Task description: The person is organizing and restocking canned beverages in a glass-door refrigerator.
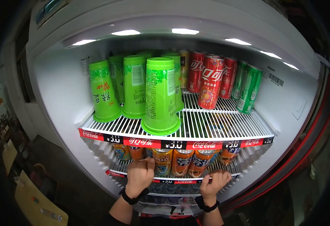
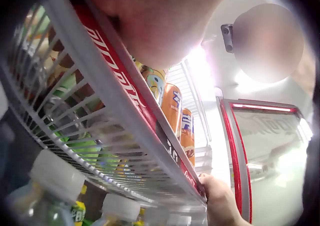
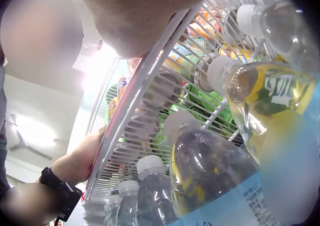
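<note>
Both hands are at the front edge of the second wire shelf [image 1: 184,182] in a drinks fridge. My left hand [image 1: 140,175] grips that edge left of centre, its fingers curled over the strip close in front of the cans. Toward the right end my right hand [image 1: 216,184] grips the same edge; the left wrist view shows this hand [image 2: 218,198] at the strip's end. Orange cans [image 1: 182,162] and a yellow can [image 1: 162,162] stand upright on the shelf behind the strip. The right wrist view shows my left hand [image 3: 75,158] against the edge.
Above, the top shelf [image 1: 225,126] bears tall green cup stacks [image 1: 160,94], red cola cans [image 1: 210,83] and green cans [image 1: 250,90]. White-capped bottles [image 3: 210,171] stand below the gripped shelf. The fridge's side walls [image 1: 297,90] and red-framed door [image 1: 285,177] flank the shelves.
</note>
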Available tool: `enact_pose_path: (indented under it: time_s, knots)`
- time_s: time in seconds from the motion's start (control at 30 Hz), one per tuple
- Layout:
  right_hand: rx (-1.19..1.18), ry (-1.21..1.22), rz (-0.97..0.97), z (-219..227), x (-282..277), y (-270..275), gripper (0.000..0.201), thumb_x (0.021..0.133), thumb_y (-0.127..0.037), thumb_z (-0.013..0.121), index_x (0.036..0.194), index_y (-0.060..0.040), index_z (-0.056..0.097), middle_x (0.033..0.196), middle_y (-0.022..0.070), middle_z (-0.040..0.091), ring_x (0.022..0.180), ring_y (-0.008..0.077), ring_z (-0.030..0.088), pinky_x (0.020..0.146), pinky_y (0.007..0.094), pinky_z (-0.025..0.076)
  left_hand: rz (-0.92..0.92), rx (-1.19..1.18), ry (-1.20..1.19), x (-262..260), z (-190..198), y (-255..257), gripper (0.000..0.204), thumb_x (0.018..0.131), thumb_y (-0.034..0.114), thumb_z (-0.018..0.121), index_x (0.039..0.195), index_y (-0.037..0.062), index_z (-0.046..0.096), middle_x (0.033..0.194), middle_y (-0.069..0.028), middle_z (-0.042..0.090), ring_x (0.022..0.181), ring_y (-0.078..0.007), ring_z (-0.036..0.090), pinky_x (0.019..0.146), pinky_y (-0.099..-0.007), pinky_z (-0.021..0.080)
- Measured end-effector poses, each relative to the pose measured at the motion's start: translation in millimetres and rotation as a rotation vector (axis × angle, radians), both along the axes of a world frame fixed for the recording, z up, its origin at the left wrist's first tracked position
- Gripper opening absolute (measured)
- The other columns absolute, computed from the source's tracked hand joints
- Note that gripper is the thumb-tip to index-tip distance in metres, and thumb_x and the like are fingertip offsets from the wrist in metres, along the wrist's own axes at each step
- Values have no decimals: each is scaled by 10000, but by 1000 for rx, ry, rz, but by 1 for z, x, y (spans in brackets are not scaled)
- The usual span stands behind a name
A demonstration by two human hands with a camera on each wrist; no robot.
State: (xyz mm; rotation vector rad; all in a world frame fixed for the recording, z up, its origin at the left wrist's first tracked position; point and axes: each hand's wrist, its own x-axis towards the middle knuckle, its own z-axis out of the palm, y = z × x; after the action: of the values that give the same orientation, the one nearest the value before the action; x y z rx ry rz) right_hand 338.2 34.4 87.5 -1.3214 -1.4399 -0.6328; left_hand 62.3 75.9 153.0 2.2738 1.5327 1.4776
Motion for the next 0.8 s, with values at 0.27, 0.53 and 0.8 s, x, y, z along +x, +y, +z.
enact_pose_path:
  time_s: [0.27,0.53,0.8]
  knots:
    - [-16,-19,67,-5,9,-6,205,930,-253,615,834,-81,556,896,120,582,898,350,521,926,516,373,98,66,65,6,2,-3,348,1086,200,529,853,28,722,696,-213,678,642,-434,667,639,-533,541]
    - [-25,-37,88,-3,11,-10,178,915,-229,630,854,-77,560,898,114,570,910,344,522,946,514,366,45,33,25,4,-3,-1,343,1093,206,537,858,-3,674,737,-242,674,716,-453,674,690,-550,541]
    - [-41,-37,105,1,10,-13,157,914,-195,660,894,-68,571,900,125,548,923,350,517,959,513,371,31,-13,44,1,-4,2,305,1080,195,564,878,-14,659,778,-269,683,751,-479,675,709,-568,542]
